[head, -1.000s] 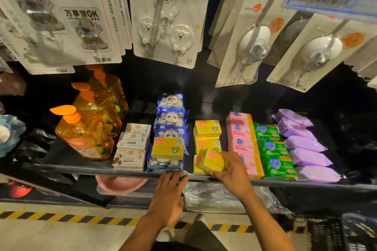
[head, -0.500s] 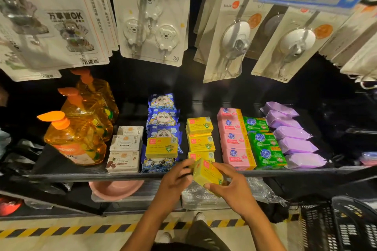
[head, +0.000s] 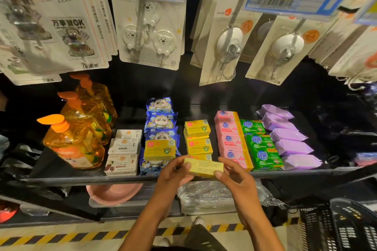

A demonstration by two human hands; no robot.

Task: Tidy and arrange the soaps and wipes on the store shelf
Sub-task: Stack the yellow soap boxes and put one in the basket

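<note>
You've got the yellow soap box (head: 204, 167) pinched at both ends, left hand (head: 173, 176) on one end and right hand (head: 234, 177) on the other. It's held roughly level at the front edge of the shelf (head: 81, 178), just in front of the yellow soap stack (head: 197, 138). One stray yellow box (head: 159, 149) is sitting on the blue panda wipes (head: 160, 122) next door.

Black shelf (head: 81, 178), rows running front to back, left to right: orange pump bottles (head: 73, 142), white soap boxes (head: 122, 148), blue panda wipe packs (head: 160, 120), yellow soap boxes (head: 197, 138), pink soap bars (head: 230, 138) touching green soap bars (head: 261, 148), purple wipe packs (head: 289, 144) at right end
</note>
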